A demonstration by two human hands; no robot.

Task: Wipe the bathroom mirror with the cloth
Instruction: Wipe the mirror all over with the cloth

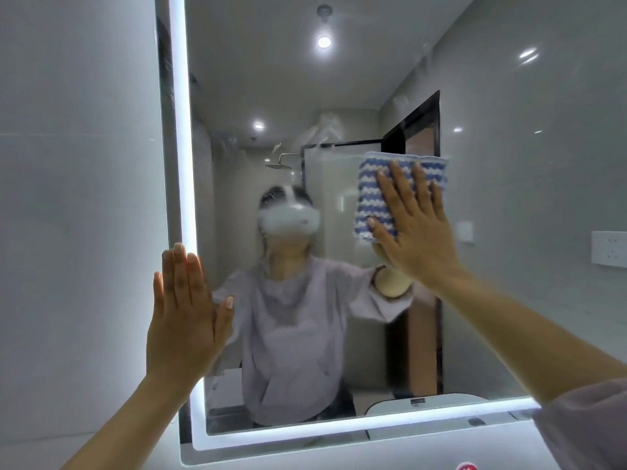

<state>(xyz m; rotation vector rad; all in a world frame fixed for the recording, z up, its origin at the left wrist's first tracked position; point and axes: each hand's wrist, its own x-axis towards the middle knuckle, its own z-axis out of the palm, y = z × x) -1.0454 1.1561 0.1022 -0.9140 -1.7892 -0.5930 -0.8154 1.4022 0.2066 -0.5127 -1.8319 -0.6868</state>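
The bathroom mirror [339,96] fills most of the view, framed by a lit white strip along its left and bottom edges. My right hand [415,228] presses a blue-and-white striped cloth [380,188] flat against the glass at centre right, fingers straight and spread. My left hand [185,313] lies flat with straight fingers on the mirror's lit left edge, low down. Hazy smears show on the glass above the cloth and across the middle. The lower right part of the cloth is hidden under my palm.
A grey tiled wall [78,198] runs to the left of the mirror. The mirror's lit bottom edge [339,432] sits low in view. The glass reflects a person, a shower area and a white socket plate [609,249].
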